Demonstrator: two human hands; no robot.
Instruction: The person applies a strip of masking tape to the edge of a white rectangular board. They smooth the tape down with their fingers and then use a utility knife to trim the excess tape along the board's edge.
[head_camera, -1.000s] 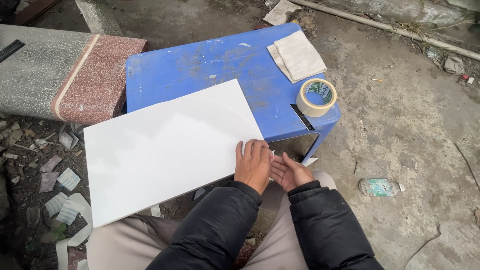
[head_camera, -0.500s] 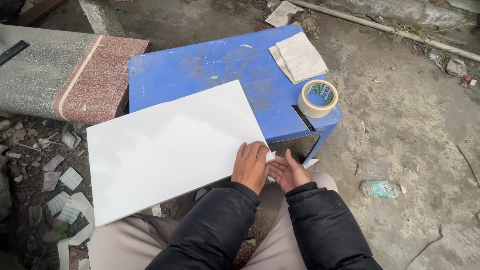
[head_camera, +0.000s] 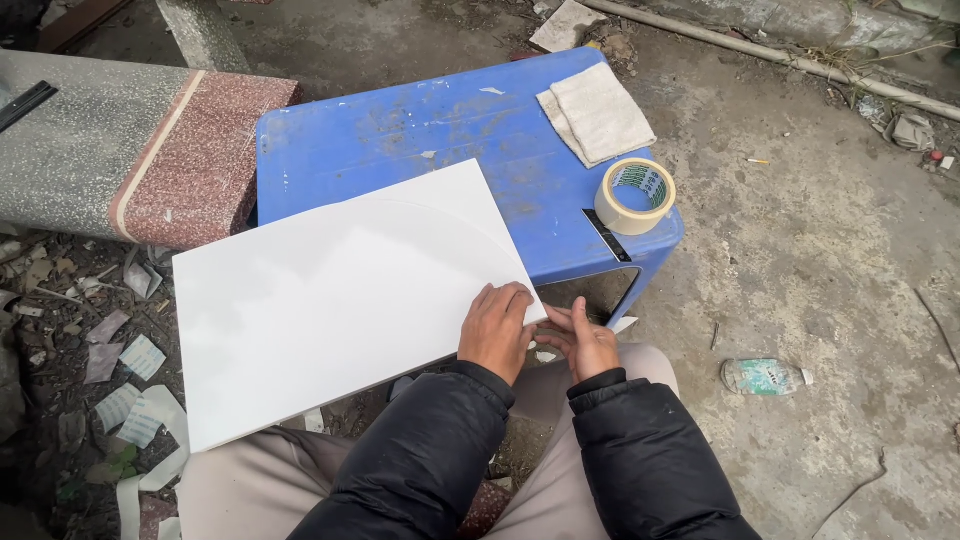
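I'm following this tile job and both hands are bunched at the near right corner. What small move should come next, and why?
Probably pinch and peel at that corner. The left hand presses flat on the white tile, while the right hand has its fingers at the corner's edge, as if picking at a film. The tape roll lies untouched.

Crushed clear plastic bottle (head_camera: 765, 377) with a green-and-white label lies on the concrete ground, right of the blue bench's near right corner, well apart from it. Tape roll (head_camera: 636, 196) stands flat at the bench's right edge; its inner core carries a green-and-white printed label. No signs or screens in view.
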